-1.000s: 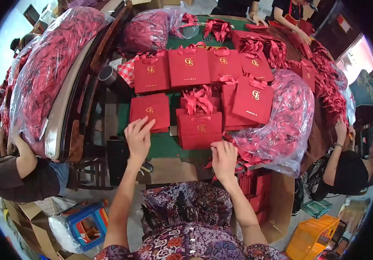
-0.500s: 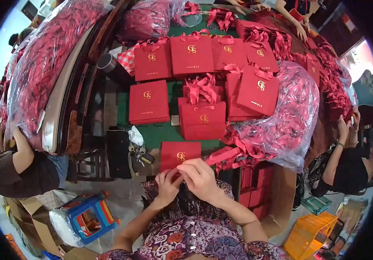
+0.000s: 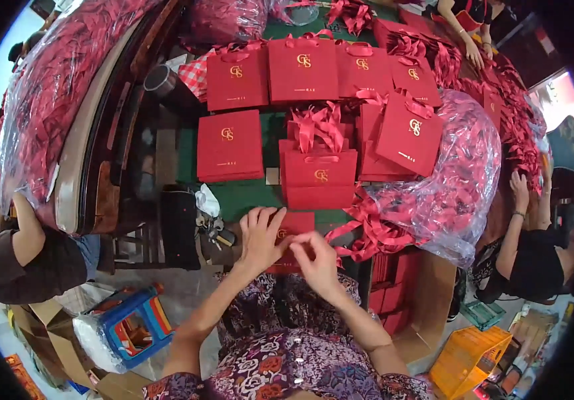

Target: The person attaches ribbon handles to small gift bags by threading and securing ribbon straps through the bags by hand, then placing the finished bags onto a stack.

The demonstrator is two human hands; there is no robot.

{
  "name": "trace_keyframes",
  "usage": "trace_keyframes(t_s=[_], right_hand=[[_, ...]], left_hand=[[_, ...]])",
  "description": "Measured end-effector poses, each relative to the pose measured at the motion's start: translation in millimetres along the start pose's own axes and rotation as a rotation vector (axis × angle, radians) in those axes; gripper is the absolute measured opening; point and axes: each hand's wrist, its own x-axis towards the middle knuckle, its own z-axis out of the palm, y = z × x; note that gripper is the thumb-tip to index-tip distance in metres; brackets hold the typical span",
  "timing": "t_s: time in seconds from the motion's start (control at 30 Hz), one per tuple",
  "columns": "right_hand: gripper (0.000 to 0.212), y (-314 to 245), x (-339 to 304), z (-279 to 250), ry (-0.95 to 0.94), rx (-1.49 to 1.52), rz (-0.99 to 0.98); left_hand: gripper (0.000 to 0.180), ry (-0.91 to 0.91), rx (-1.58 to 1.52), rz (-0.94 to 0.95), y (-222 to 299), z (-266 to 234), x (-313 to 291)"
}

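Both hands meet over a flat red paper bag [image 3: 291, 233] at the green desk's [image 3: 247, 197] near edge: left hand [image 3: 260, 240] fingers spread on it, right hand [image 3: 315, 260] fingers pinching its lower edge.

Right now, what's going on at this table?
A person holds a flat red paper gift bag at the near edge of the green table: the left hand rests on it, and the right hand pinches near its lower edge. Finished red bags with ribbon handles stand farther back. A clear plastic sack of red ribbons lies on the right. Other people work on either side.
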Motion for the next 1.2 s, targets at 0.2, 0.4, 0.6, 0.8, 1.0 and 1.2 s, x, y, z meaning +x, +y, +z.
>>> trace_keyframes(t_s=[0.2, 0.4, 0.6, 0.8, 1.0, 1.2], right_hand=[[0.012, 50.6, 31.4, -16.5, 0.135, -0.292, -0.057], [0.012, 48.2, 36.8, -12.8, 0.140, -0.277, 0.032], [0.014, 39.3, 39.2, -13.0, 0.135, -0.340, 0.075], [0.014, 29.6, 40.2, -5.1, 0.181, -0.541, -0.047], [0.014, 26.0, 47.3, -12.6, 0.104, -0.371, 0.055], [0.018, 32.8, 44.3, -13.9, 0.109, -0.307, 0.067]], left_hand=[[0.060, 0.045, -0.075, -0.038, 13.2, -9.1, 11.6], [0.038, 0.024, -0.220, -0.072, 18.0, -11.6, 11.8], [0.030, 0.033, -0.319, -0.138, 22.4, -8.1, 12.0], [0.021, 0.136, -0.326, -0.158, 33.6, -8.1, 11.9], [0.021, 0.192, -0.309, -0.107, 34.4, -7.3, 7.6], [0.020, 0.083, -0.358, -0.151, 27.1, -10.9, 11.9]])
